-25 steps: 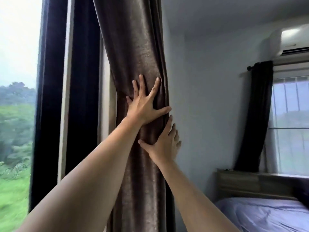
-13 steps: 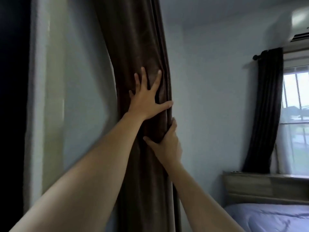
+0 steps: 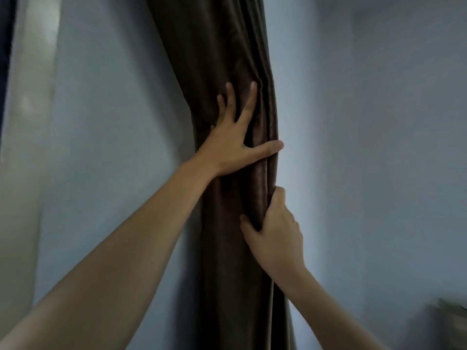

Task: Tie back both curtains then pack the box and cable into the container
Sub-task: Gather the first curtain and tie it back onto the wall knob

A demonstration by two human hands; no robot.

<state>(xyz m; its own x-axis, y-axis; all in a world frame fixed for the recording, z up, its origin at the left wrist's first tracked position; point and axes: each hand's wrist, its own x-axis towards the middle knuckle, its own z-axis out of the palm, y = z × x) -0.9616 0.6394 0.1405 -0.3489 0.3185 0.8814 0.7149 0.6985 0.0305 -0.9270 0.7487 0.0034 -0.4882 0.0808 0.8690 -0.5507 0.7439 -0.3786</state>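
**Both hands on the gathered brown curtain**

The left hand (image 3: 231, 147) lies flat and open on the front of the curtain (image 3: 214, 46), just above the middle of the frame. Its fingers (image 3: 247, 104) are straight and spread, pointing up over the folds. Its thumb (image 3: 273, 147) stretches out to the right as far as the curtain's right edge. The palm presses on the cloth and clasps nothing.

Just below and to the right, the right hand (image 3: 276, 233) grips the same curtain. The right thumb (image 3: 246, 223) lies on the front of the cloth. The other fingers curl round the right edge and go out of sight behind it, so a thick fold is held between them. The two hands are near each other but do not touch.

The left forearm (image 3: 126, 248) comes up from the lower left corner, and the right forearm (image 3: 328, 306) from the lower right.

The curtain is dark brown with a slight sheen. It is gathered into a narrow column running from the top centre of the frame to the bottom centre, broader at the top than where the hands are.

A pale blue-grey wall (image 3: 366, 122) shows on both sides of it. Along the far left runs a pale upright strip (image 3: 30, 109), too blurred to identify.
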